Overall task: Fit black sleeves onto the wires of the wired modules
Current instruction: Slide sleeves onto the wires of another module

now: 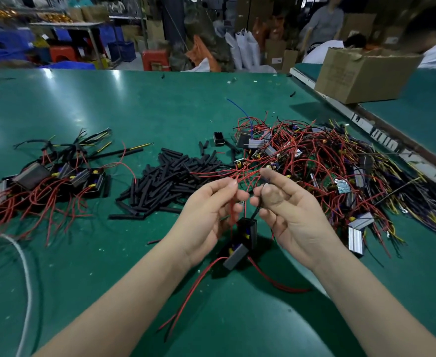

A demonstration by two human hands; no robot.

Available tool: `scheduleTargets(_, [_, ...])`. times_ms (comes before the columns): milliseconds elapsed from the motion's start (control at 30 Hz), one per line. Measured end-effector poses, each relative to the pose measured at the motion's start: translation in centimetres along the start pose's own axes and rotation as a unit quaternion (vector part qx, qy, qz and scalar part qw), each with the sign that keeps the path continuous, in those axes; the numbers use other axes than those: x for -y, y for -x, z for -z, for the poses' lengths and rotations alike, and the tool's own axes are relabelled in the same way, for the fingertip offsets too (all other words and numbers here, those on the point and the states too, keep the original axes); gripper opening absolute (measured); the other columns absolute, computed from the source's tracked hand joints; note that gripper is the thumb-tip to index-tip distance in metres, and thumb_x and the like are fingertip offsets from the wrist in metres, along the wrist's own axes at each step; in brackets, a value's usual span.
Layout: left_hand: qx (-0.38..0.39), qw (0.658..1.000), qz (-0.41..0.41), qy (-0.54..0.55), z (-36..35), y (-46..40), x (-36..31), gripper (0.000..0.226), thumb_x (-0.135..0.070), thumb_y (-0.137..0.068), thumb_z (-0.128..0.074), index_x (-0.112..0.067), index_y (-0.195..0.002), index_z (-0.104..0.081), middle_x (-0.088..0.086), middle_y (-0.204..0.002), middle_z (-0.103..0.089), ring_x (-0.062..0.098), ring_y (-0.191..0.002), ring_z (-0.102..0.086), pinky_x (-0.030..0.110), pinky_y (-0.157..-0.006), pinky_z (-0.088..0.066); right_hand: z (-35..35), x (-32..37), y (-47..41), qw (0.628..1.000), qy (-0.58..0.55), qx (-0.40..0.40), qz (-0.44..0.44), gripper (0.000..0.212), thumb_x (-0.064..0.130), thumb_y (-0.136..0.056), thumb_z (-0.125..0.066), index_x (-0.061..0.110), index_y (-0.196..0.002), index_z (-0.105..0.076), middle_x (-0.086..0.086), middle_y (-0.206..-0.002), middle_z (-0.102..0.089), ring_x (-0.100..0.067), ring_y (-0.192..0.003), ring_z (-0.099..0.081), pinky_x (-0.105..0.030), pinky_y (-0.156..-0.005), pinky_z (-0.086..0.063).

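My left hand (213,211) pinches red wires between thumb and fingers above the green table. My right hand (286,206) pinches a black sleeve (256,211) that runs down to a black module (247,229) hanging between my hands. A second dark module (236,256) lies on the table just below it, with red wires (186,297) trailing toward me. A heap of loose black sleeves (165,179) lies ahead of my left hand. A big tangle of wired modules (340,171) fills the right side. Sleeved modules (49,176) are grouped at the left.
A cardboard box (361,76) stands at the back right beside a metal rail (381,135). A white cord (23,266) curves along the near left. Seated people and stacked crates are behind the table (108,104).
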State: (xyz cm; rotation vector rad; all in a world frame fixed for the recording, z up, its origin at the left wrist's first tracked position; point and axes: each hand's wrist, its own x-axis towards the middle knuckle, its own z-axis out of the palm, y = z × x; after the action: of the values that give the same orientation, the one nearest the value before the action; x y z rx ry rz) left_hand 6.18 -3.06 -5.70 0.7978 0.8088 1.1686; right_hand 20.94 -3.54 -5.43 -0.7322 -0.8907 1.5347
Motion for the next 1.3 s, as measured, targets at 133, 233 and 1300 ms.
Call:
scheduleTargets(133, [0.008,0.993,-0.02,-0.112,-0.4,0.1,0.5,0.013,-0.031,-0.088,-0.059,-0.02,-0.081,-0.06,-0.009,-0.058,-0.054,0.004,-0.053,-0.046,0.014,-0.052,-0.039,-0.1,-0.6,-0.1,0.999,0.035,-0.001,0.011,0.017,0.016,-0.07,-0.066,0.017,-0.086,-0.072,0.003,-0.072,-0.066,-0.005,-0.066,-0.06,-0.014,-0.056,-0.047])
scheduleTargets(233, [0.005,0.982,-0.048,-0.18,-0.6,0.5,0.7,0.017,-0.034,-0.084,-0.063,-0.021,-0.074,-0.06,-0.014,-0.054,-0.051,0.002,-0.046,-0.04,0.013,-0.048,-0.035,-0.2,-1.1,-0.2,0.998,0.059,-0.017,0.014,0.009,0.02,-0.067,-0.068,0.022,-0.074,-0.074,0.008,-0.074,-0.066,-0.004,-0.068,-0.053,-0.014,-0.053,-0.039])
scheduleTargets(1300, [0.088,0.984,0.08,-0.13,0.5,0.3,-0.9,0.018,-0.033,-0.07,-0.06,-0.021,-0.059,-0.068,-0.011,-0.048,-0.034,0.002,-0.039,-0.022,0.017,-0.041,-0.019,1.9,-0.6,-0.2,0.813,0.48,0.026,0.328,0.018,0.021,-0.09,-0.062,0.029,-0.106,-0.062,0.015,-0.101,-0.055,-0.007,-0.081,-0.057,-0.025,-0.066,-0.045])
